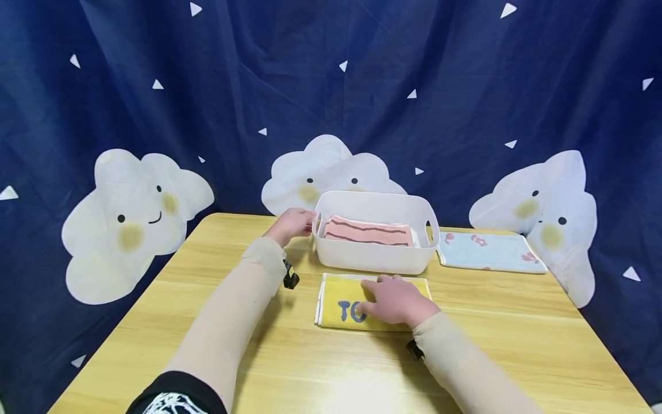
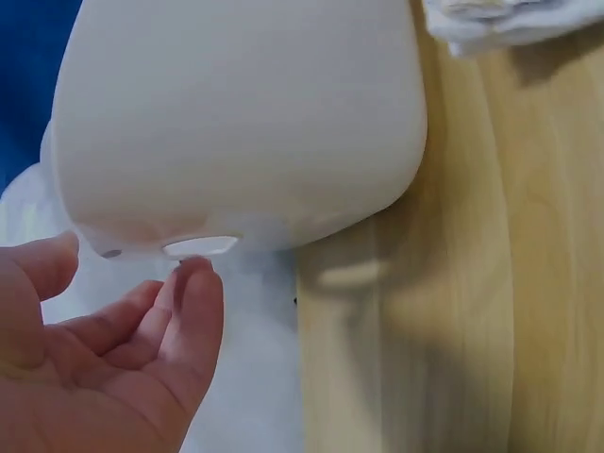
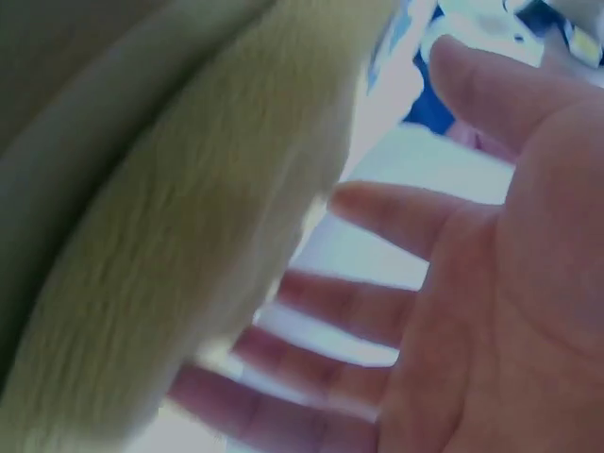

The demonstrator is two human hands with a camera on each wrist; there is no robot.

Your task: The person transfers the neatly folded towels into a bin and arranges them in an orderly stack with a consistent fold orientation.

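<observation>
A white plastic basket (image 1: 369, 259) with handle holes in its ends stands toward the back of the table. Inside it lies a folded pink towel (image 1: 368, 232) with dark wavy stripes. My left hand (image 1: 292, 223) is at the basket's left end. In the left wrist view its fingertips (image 2: 200, 269) are right by the handle hole, thumb held apart. A folded yellow towel (image 1: 336, 293) with blue letters lies in front of the basket. Over it is my right hand (image 1: 395, 300), fingers spread and fingertips at the towel; in the right wrist view they meet the yellow cloth (image 3: 226, 198).
To the basket's right, a folded light blue towel (image 1: 481, 252) with pink flowers lies near the table's back right corner. The wooden table (image 1: 289, 362) ends at a dark blue curtain (image 1: 289, 69) with clouds and small white triangles.
</observation>
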